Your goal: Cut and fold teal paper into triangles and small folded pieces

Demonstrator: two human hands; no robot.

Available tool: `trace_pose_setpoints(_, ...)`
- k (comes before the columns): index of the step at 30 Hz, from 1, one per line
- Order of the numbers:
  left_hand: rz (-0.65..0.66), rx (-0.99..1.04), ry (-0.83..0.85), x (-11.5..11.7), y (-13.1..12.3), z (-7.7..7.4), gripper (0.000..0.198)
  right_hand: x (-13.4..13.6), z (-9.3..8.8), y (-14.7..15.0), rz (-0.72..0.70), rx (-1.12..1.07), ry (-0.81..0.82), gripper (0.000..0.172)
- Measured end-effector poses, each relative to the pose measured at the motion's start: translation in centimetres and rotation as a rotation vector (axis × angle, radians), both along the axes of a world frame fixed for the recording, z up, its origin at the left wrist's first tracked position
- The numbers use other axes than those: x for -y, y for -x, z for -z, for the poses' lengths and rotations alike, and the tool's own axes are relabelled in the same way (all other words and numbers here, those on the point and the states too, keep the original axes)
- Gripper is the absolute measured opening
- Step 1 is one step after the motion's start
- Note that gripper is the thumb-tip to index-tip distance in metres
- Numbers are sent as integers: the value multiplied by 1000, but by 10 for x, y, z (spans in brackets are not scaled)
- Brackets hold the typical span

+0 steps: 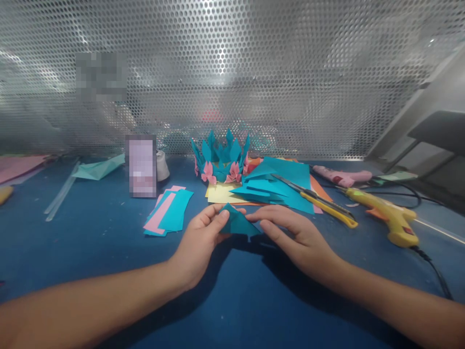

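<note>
Two bare hands over a blue table [218,315], with a folded teal paper [237,223] up between them, just in front of the paper crown [221,162]. The left hand [199,235] has it pinched, thumb on top, though most of the fingers underneath are hidden. The right hand [300,235] is right at the other edge, fingers loosely extended, and honestly I can't tell if it's gripping or just touching. The crown's back side is hard to make out. A yellow utility knife [327,208] lies partly on the teal sheets [290,182], which cover most of the paper below. The phone-like slab [142,167] is pixelated and partly blocks a white thing [162,166]. Far left, some pink paper [20,167] gets cut off by the frame.
</note>
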State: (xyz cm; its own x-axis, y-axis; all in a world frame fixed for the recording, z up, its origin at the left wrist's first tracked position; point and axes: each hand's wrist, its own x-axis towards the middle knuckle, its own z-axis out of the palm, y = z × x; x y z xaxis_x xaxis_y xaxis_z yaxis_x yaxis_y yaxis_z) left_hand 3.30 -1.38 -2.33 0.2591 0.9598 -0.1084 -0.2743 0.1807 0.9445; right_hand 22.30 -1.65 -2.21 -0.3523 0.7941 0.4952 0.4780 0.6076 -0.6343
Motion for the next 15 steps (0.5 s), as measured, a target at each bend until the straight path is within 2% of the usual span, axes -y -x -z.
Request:
trace_pose_setpoints(8, 2, 26, 19, -1, 0, -1, 20, -2, 3, -2, -2, 114, -152, 21)
trace_pose_setpoints(15, -19, 59, 42, -4, -1, -2, 20, -3, 1, -5, -64, 214, -306, 27)
